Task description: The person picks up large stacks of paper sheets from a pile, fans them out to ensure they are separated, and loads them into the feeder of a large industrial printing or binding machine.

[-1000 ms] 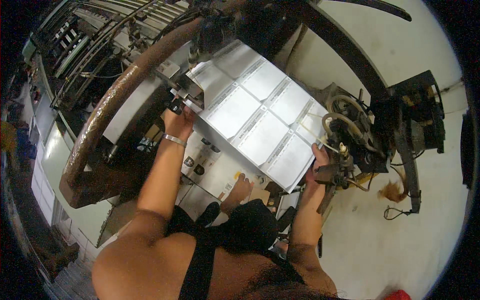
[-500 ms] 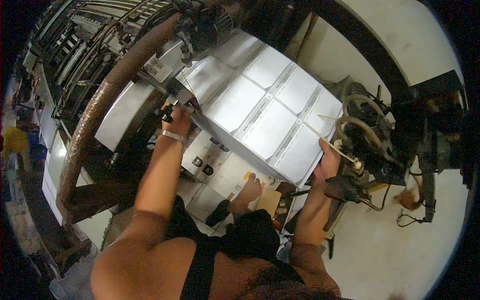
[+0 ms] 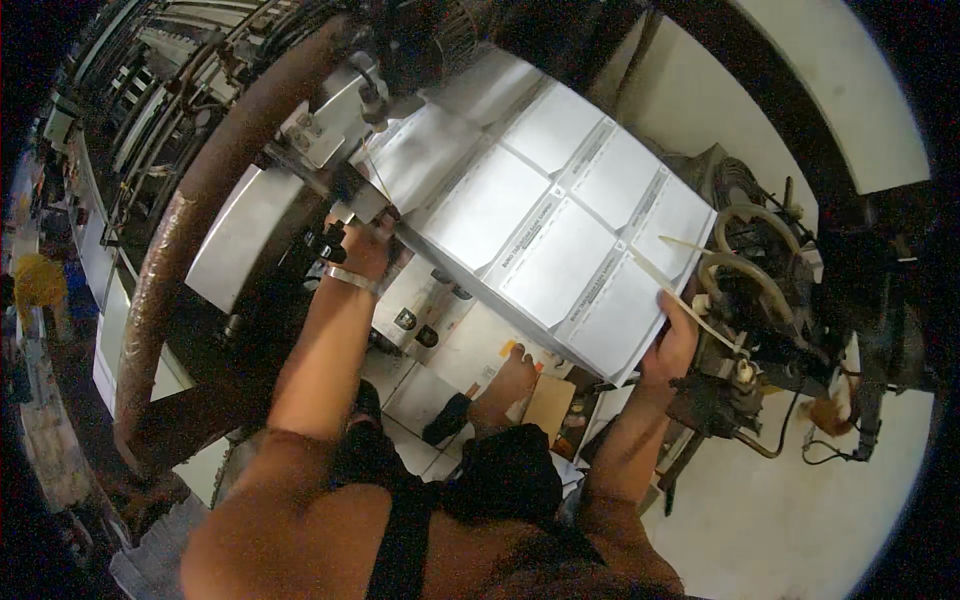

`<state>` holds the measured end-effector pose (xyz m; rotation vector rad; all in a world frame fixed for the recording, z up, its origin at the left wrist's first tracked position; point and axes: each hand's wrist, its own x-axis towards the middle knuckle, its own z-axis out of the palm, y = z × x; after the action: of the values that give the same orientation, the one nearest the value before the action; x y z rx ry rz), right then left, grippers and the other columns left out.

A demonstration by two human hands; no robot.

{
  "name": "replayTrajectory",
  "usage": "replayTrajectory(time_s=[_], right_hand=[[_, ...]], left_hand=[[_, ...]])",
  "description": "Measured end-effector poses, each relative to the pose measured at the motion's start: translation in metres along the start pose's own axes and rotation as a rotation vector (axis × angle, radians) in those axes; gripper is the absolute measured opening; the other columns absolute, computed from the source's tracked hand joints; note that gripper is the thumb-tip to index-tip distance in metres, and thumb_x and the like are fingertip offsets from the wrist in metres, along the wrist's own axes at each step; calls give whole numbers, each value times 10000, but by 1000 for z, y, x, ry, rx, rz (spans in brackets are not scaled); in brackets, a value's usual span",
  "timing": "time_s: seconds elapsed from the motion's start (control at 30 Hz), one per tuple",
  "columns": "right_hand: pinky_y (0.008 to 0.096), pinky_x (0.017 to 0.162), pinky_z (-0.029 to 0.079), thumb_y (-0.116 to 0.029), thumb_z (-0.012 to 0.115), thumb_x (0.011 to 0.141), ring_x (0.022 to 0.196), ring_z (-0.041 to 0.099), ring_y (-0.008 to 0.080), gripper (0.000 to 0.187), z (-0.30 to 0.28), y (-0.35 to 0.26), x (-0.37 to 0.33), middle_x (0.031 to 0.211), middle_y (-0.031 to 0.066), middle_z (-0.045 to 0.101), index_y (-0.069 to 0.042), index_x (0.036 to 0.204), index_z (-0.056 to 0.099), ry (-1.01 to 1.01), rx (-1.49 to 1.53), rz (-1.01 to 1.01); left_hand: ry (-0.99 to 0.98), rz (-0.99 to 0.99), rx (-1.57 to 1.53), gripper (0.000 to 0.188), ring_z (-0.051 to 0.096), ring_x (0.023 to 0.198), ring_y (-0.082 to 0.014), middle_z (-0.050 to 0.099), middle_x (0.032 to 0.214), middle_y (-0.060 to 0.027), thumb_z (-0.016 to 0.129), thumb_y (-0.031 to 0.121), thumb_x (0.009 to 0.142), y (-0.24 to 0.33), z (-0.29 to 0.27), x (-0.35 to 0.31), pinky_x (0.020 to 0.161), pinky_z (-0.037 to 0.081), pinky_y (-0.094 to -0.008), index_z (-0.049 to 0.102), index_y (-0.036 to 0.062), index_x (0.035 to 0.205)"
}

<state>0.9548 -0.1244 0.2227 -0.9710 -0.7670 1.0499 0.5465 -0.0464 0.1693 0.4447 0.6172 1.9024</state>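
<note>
A large white printed sheet (image 3: 540, 220), divided into several rectangular panels, lies tilted in front of me on the bed of a printing machine (image 3: 250, 230). My left hand (image 3: 365, 250), with a metal bangle at the wrist, grips the sheet's left edge beside a black knob. My right hand (image 3: 672, 335) holds the sheet's lower right corner. A thin pale stick (image 3: 690, 300) crosses the sheet's right side just above my right hand.
A thick rusty curved pipe (image 3: 180, 260) runs down the left. Hoses, cables and a dark motor unit (image 3: 760, 300) stand to the right on a pale floor. My bare foot (image 3: 505, 385) rests below the sheet on flattened cartons. More machinery fills the upper left.
The sheet fills more of the view and sits higher than before. Both hands have kept their hold on its edges while the view moved in closer.
</note>
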Motion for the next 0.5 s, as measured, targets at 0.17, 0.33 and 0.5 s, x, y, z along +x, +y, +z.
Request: replayTrajectory(time_s=[0.17, 0.33, 0.5], right_hand=[[335, 958, 371, -69, 530, 807, 1086, 508, 266, 559, 10, -4, 18, 1211, 161, 521, 43, 1329, 365, -31, -272, -208], [350, 1012, 322, -41, 620, 724, 1168, 455, 308, 688, 1, 2, 27, 1295, 186, 459, 20, 1350, 340, 36, -699, -303], [330, 977, 354, -56, 592, 769, 1105, 494, 256, 639, 5, 5, 32, 1230, 171, 514, 23, 1350, 337, -45, -524, -169]], left_hand=[[-1, -3, 6, 95, 535, 624, -152, 535, 706, 4, 545, 210, 879, -10, 6, 14, 550, 457, -294, 555, 118, 903], [5, -16, 1, 107, 531, 620, -145, 528, 694, 10, 536, 227, 887, -7, 7, 15, 553, 456, -291, 557, 123, 895], [75, -87, -107, 121, 527, 615, -138, 521, 681, 15, 528, 244, 895, 4, 16, -1, 555, 456, -289, 558, 127, 887]])
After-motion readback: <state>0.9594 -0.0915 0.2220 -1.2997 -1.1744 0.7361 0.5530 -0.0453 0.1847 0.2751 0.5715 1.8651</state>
